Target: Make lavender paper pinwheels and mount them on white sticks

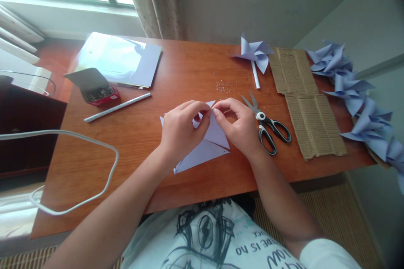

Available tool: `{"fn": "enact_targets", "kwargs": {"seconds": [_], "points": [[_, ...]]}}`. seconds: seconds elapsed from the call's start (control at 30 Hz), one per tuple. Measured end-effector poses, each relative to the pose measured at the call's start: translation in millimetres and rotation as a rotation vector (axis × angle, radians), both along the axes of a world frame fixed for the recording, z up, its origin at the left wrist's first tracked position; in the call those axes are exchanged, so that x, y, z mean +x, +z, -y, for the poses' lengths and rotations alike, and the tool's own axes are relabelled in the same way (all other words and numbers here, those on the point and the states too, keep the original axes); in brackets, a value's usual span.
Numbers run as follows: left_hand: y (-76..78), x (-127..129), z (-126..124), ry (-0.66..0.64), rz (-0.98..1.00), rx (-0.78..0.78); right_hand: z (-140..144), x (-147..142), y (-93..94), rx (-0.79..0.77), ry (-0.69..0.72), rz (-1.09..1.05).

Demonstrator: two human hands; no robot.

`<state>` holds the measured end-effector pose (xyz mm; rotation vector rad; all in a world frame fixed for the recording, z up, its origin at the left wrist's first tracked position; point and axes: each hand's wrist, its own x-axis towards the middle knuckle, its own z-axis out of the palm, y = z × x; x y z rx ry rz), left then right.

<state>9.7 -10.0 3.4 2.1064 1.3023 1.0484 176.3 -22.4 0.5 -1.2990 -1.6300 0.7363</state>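
Observation:
A pale lilac paper square (205,151), cut along its diagonals, lies on the wooden table (132,143) in front of me. My left hand (183,128) pinches folded paper corners together at the centre of the sheet. My right hand (240,124) meets it from the right, fingertips touching the same gathered corners. Both hands rest on the paper.
Black-handled scissors (268,128) lie right of my right hand, beside a corrugated cardboard strip (304,105). A finished pinwheel (255,56) lies behind, several more (356,92) at the right edge. A paper stick (118,107), open pin box (96,88), paper stack (120,59), scattered pins (225,86) and white cable (94,143) occupy the left.

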Motion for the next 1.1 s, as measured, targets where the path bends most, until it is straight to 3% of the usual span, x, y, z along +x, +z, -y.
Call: {"fn": "enact_targets", "kwargs": {"seconds": [0.2,0.5,0.83,1.1], "points": [[-0.9,0.0,-3.5,0.013,0.186,-0.122,0.3,1.3,-0.9,-0.043,-0.004,-0.037],[1.0,-0.4,-2.9,-0.015,0.201,-0.145,1.0,1.0,0.6,0.022,0.016,0.026],[-1.0,-0.8,-3.3,0.016,0.178,-0.111,2.1,-0.7,2.0,0.170,0.013,0.205],[-1.5,3.3,0.4,0.096,0.147,-0.100,4.2,-8.9,-7.0,0.340,-0.104,0.468]]}}
